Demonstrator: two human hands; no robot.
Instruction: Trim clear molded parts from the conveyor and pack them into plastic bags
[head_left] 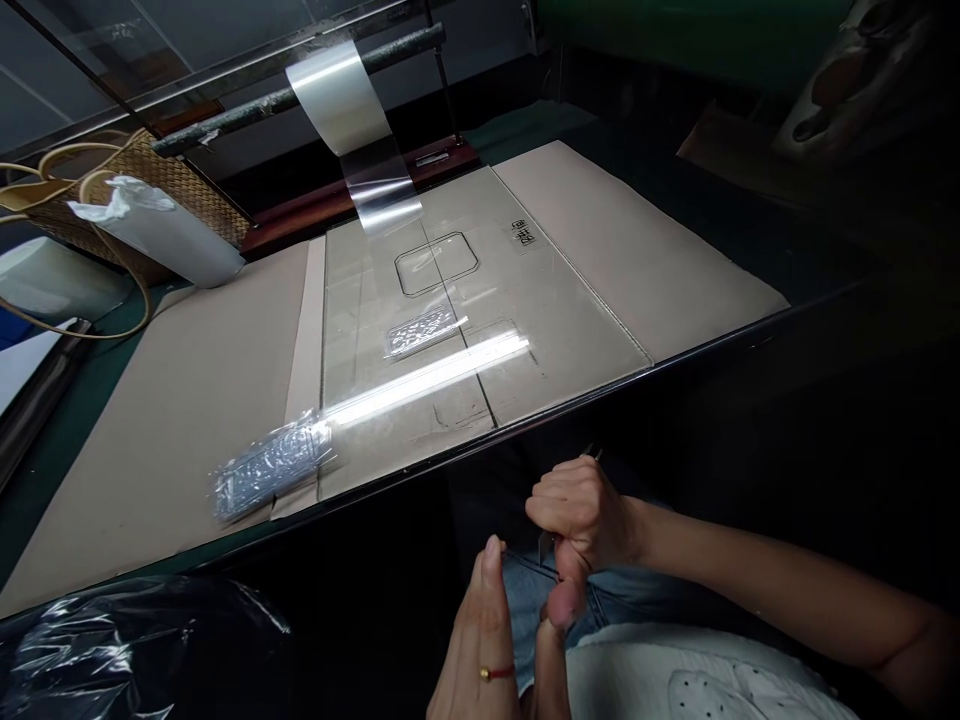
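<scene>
Over the lap, at the lower centre right, my right hand [577,520] is closed round a small metal blade tool [546,545], whose tip shows below the fist and whose other end shows above it. Just left of it, my left hand [487,640] is raised with long fingers stretched out and its thumb near the right thumb; a red string ring is on one finger. A thin dark cord [532,566] runs between the two hands. Both hands are below the table's front edge.
A glass sheet [585,320] lies on the table, with a small clear packet [424,330] on it. A stack of clear packets [274,465] sits front left. Clear film [345,95] hangs from a bar behind. A white roll [165,230] and woven basket [142,165] stand back left.
</scene>
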